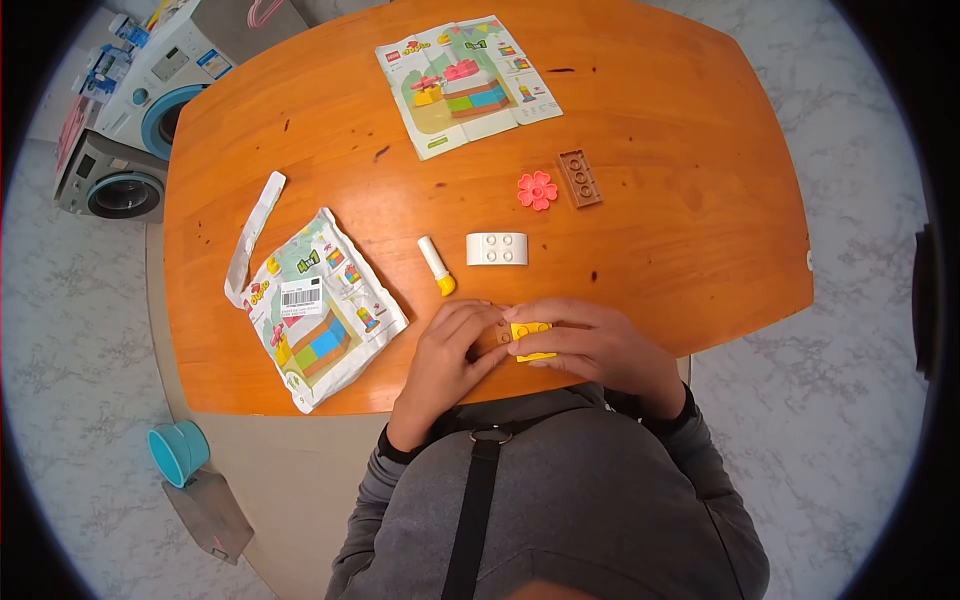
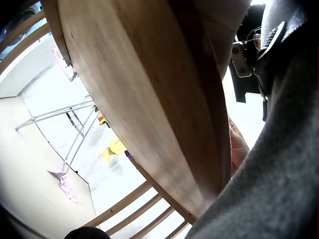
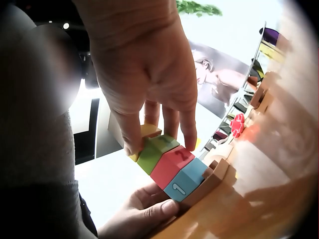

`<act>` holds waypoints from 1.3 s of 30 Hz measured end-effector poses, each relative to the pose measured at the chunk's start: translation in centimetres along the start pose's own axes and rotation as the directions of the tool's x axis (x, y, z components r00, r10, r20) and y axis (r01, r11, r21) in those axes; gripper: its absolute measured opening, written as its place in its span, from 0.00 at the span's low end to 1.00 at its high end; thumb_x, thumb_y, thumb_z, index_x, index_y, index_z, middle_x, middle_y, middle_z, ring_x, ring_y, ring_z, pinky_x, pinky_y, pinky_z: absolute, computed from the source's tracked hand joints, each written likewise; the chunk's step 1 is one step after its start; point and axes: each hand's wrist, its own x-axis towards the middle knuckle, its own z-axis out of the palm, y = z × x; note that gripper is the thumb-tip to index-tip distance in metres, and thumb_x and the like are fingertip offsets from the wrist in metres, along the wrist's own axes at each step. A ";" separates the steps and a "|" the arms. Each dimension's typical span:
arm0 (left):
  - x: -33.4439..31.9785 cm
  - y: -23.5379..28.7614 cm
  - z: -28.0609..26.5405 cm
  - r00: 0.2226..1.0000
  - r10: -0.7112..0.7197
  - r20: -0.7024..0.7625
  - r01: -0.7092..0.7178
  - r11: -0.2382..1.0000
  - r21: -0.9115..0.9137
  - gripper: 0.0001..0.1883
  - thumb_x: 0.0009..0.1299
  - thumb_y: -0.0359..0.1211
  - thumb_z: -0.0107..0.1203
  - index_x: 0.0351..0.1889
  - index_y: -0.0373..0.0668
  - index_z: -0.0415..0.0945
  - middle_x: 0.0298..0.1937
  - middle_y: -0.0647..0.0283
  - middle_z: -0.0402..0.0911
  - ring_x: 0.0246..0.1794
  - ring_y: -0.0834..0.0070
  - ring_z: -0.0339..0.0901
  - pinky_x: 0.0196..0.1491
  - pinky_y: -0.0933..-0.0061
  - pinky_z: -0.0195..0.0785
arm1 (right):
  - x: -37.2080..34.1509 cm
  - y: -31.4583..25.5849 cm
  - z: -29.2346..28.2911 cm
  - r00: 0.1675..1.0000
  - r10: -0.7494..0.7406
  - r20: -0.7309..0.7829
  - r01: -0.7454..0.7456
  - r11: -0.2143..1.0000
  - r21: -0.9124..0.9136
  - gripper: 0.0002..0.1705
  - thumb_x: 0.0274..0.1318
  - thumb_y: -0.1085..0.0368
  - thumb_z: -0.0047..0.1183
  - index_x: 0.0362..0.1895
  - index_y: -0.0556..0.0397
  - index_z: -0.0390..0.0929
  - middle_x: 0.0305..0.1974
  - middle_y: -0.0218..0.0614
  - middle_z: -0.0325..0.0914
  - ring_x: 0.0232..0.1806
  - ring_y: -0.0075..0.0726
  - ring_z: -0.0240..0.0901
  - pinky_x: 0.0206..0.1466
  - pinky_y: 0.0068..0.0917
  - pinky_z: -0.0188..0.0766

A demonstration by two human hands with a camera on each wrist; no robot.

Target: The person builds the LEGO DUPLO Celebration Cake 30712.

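A stack of toy building bricks stands at the table's near edge between both hands. In the right wrist view it has a brown base brick [image 3: 215,178], then a blue brick [image 3: 184,186] marked 1, a red brick [image 3: 170,163] marked 2 and a green brick [image 3: 155,153]. A yellow brick [image 1: 534,336] tops it. My right hand [image 1: 615,348] grips the upper end, thumb on one side and fingers on the other. Low on the stack, my left hand [image 1: 445,352] holds the base, its thumb beside the blue brick.
Beyond the hands lie a white brick [image 1: 497,250], a white-and-yellow stick piece [image 1: 436,264], a pink flower piece [image 1: 537,190] and another brown brick [image 1: 579,179]. An opened bag [image 1: 325,310] lies left, a torn strip [image 1: 254,235] beside it. A booklet [image 1: 468,85] lies at the back.
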 end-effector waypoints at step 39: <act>0.2 0.4 -0.1 1.000 0.009 -0.007 -0.008 1.000 0.015 0.19 0.53 0.30 0.68 0.42 0.37 0.76 0.42 0.56 0.80 0.46 0.58 0.74 0.49 0.63 0.69 | 1.8 -1.0 -3.1 0.961 0.003 0.276 0.056 0.977 -0.206 0.23 0.54 0.65 0.56 0.57 0.45 0.77 0.53 0.37 0.74 0.49 0.41 0.73 0.51 0.34 0.70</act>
